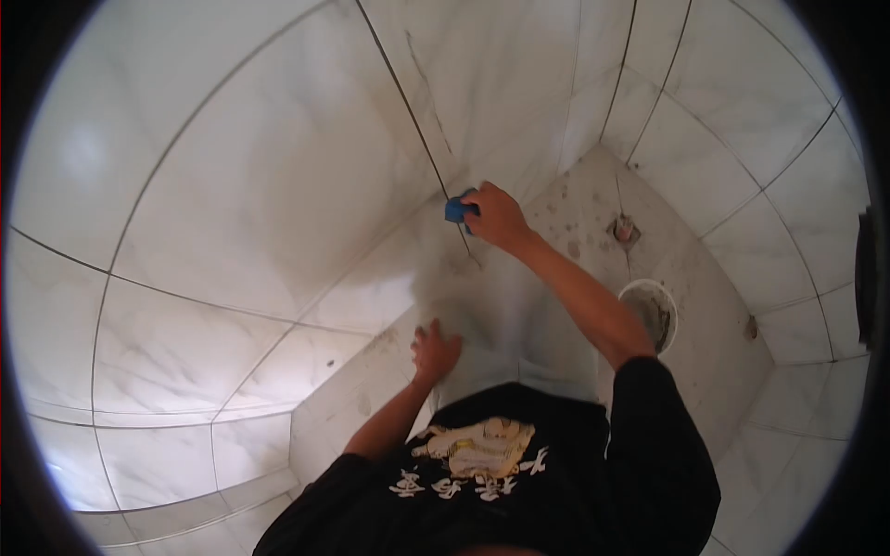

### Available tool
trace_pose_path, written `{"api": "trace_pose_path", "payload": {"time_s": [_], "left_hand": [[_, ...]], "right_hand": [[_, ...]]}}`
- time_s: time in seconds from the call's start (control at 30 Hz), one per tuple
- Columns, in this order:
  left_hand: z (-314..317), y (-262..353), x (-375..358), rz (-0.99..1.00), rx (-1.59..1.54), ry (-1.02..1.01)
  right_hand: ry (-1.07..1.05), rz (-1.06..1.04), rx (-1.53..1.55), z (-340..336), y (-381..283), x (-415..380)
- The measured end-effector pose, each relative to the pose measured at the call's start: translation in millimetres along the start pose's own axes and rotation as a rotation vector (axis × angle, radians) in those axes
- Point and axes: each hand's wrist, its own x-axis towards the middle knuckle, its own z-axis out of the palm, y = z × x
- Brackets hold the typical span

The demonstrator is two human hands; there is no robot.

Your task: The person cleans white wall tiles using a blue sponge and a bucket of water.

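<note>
My right hand [498,217] grips a small blue tool [457,209] and holds it against the tiled wall [371,157], on a dark vertical joint between two large marbled tiles. The tool's far side is hidden by my fingers. Lower down, my left hand [436,353] rests near my knee with its fingers apart and nothing in it. Dark joint lines run across the wall on both sides of the tool.
A white bucket [676,320] with greyish contents stands on the stained floor [705,361] to the right, partly behind my right arm. Beyond it is a square floor opening [624,232]. A dark object [866,278] is at the far right edge.
</note>
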Motion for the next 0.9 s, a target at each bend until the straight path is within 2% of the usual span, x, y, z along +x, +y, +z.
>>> {"api": "trace_pose_path", "payload": {"time_s": [0.07, 0.1, 0.13, 0.2, 0.23, 0.33, 0.4, 0.47, 0.53, 0.57, 0.63, 0.7, 0.73, 0.8, 0.83, 0.9], "left_hand": [[3.0, 0.5, 3.5, 0.02, 0.021, -0.011], [2.8, -1.0, 2.1, 0.036, 0.015, -0.017], [3.8, -4.3, -1.3, 0.025, 0.022, -0.025], [3.1, 0.1, 2.9, 0.026, 0.036, 0.0], [2.7, -0.3, 4.3, 0.028, 0.04, 0.001], [8.0, -4.1, 1.1, 0.025, 0.056, 0.002], [5.6, -3.0, 2.4, 0.043, 0.041, 0.012], [-2.0, 1.3, -0.1, 0.034, 0.023, 0.004], [0.6, 3.0, -4.4, 0.02, -0.008, -0.011], [0.2, 4.7, -0.9, 0.012, 0.004, -0.014], [-0.7, 8.8, 5.1, -0.004, 0.014, -0.02], [0.9, 0.0, -1.6, 0.038, 0.007, -0.008], [3.0, -2.3, -1.1, 0.035, 0.015, -0.012], [5.1, -3.4, 2.9, 0.026, -0.004, 0.004], [4.6, -2.3, 5.0, 0.03, -0.005, 0.006], [4.5, -3.0, 2.2, 0.01, -0.03, 0.004]], "right_hand": [[0.365, -0.019, 0.267, -55.5, -32.0, 7.6], [0.525, -0.157, 0.382, -99.8, -64.6, 22.1], [0.686, -0.344, 0.412, -139.7, -90.6, 41.7], [0.892, -0.53, 0.181, -211.9, -132.5, 76.2], [0.778, -0.438, 0.173, -233.4, -146.7, 87.3], [0.845, -0.513, 0.171, -221.5, -143.7, 124.5], [0.804, -0.464, 0.093, -150.8, -95.6, 122.4], [0.743, -0.458, -0.039, -85.6, -46.4, 87.4], [0.16, -0.106, -0.161, -73.8, -22.5, 44.7], [0.167, -0.12, -0.171, -84.1, -33.3, 42.5], [0.487, -0.244, 0.013, -124.5, -77.9, 38.9], [0.816, -0.527, 0.055, -171.7, -122.8, 75.1], [0.908, -0.626, 0.079, -193.2, -144.1, 88.7], [0.879, -0.632, 0.115, -201.5, -152.3, 114.9], [0.901, -0.66, 0.038, -195.1, -147.0, 126.6], [0.955, -0.716, -0.082, -157.0, -119.1, 132.7]]}}
